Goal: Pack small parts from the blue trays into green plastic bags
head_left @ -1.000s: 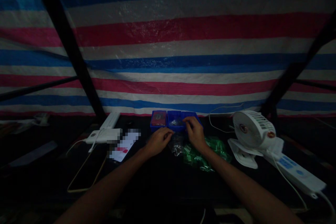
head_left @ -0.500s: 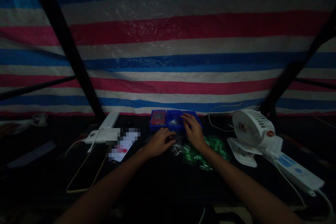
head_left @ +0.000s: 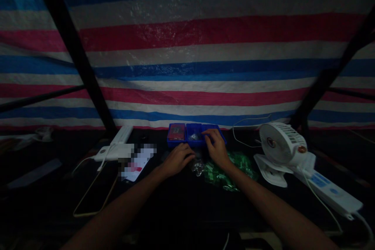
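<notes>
The light is very dim, so the likeliest slip is a small piece being fumbled: the right hand point(head_left: 217, 149) works with its fingers bent down into the right end of the blue tray point(head_left: 173, 143), and anything dropped on the dark table point(head_left: 175, 211) would be hard to find. A push from either hand could also shove the light tray toward the striped tarp point(head_left: 187, 66) at the far edge, or spill the glinting bits in its middle section. The clear bag point(head_left: 198, 168) and the green bag point(head_left: 237, 166) lie just near of the tray, under and beside the right wrist, where a sleeve-less forearm could drag them. Both forearms reach forward from the near edge and converge on the tray. The left hand point(head_left: 177, 159) rests knuckles up with fingers curled, just near of the tray's front wall; whether it grips anything cannot be told. The right hand's fingertips are hidden too, so its grip is unclear. A white fan point(head_left: 281, 146) stands well to the right.
</notes>
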### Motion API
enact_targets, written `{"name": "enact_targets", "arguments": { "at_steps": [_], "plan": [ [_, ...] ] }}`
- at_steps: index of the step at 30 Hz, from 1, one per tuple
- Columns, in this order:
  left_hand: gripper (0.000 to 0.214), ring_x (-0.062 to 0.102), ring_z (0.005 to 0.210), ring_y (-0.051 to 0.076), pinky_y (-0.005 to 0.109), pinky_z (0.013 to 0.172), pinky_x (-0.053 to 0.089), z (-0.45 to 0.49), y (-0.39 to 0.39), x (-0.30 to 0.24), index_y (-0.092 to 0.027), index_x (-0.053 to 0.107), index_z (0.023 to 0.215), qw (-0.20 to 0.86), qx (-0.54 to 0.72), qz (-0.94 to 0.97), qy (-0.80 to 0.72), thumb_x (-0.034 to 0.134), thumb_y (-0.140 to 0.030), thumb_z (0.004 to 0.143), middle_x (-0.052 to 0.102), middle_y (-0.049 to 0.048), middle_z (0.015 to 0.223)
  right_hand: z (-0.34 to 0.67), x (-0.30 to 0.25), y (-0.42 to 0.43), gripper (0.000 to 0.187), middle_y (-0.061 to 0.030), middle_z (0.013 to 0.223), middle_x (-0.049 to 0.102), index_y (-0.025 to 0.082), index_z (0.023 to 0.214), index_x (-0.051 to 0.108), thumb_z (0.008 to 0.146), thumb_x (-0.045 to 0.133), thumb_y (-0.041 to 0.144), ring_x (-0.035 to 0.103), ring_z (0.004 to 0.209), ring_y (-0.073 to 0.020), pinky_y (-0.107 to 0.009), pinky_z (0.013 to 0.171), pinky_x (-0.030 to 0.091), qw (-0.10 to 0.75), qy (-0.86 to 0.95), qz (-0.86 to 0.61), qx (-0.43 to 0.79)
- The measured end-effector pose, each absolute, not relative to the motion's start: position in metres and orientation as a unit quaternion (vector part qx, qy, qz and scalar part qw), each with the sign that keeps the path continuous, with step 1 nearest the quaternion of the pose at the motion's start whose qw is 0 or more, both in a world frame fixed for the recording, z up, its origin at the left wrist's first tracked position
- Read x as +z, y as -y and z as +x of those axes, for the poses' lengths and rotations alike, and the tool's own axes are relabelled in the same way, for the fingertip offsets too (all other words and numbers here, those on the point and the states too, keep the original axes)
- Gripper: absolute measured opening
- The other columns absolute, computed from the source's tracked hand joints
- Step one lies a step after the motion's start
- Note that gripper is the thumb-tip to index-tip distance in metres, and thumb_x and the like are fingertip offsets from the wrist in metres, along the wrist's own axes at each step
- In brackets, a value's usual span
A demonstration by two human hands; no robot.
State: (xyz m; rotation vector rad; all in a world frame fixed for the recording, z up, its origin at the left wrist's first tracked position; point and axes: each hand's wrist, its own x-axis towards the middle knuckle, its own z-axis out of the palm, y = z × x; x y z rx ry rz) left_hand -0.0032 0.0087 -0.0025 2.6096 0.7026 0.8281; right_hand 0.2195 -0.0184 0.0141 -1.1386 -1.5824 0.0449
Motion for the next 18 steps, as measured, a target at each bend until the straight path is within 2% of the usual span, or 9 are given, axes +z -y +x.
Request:
{"name": "enact_targets", "arguments": {
  "at_steps": [4,9,15,18],
  "plan": [
    [0.022,0.063,0.098,0.022,0.035,0.089,0.050,-0.0020,-0.0107,-0.0039,-0.021,0.068,0.109,0.181,0.333,0.880,-0.286,0.051,-0.035,0.105,0.070,0.0056,0.104,0.2175,0.0127,0.0208,0.019,-0.0072,0.103,0.070,0.023,0.105,0.070,0.102,0.052,0.028,0.066,0.098,-0.0249,-0.039,0.089,0.051,0.539,0.697,-0.469,0.060],
    [0.022,0.065,0.098,0.021,0.035,0.092,0.051,-0.0008,-0.0122,-0.0049,-0.021,0.065,0.113,0.207,0.378,0.852,-0.297,0.049,-0.035,0.106,0.071,0.0056,0.107,0.2117,0.0111,0.0255,0.024,-0.0035,0.100,0.074,0.023,0.118,0.068,0.100,0.060,0.038,0.069,0.086,-0.0207,-0.032,0.078,0.052,0.491,0.727,-0.459,0.141],
    [0.022,0.065,0.092,0.020,0.034,0.086,0.051,-0.0004,-0.0095,-0.0012,-0.020,0.065,0.110,0.210,0.396,0.838,-0.311,0.051,-0.036,0.105,0.071,0.0056,0.102,0.2107,0.0123,0.0268,0.016,-0.0024,0.093,0.072,0.023,0.103,0.069,0.101,0.059,0.035,0.067,0.081,-0.0198,-0.031,0.076,0.050,0.469,0.750,-0.441,0.152],
    [0.022,0.065,0.092,0.020,0.035,0.087,0.052,-0.0004,-0.0097,0.0000,-0.021,0.064,0.115,0.211,0.406,0.834,-0.310,0.051,-0.035,0.105,0.070,0.0063,0.106,0.2118,0.0142,0.0280,0.013,-0.0023,0.094,0.070,0.022,0.107,0.064,0.100,0.060,0.033,0.066,0.079,-0.0195,-0.031,0.075,0.050,0.482,0.736,-0.452,0.150]
  ]
}}
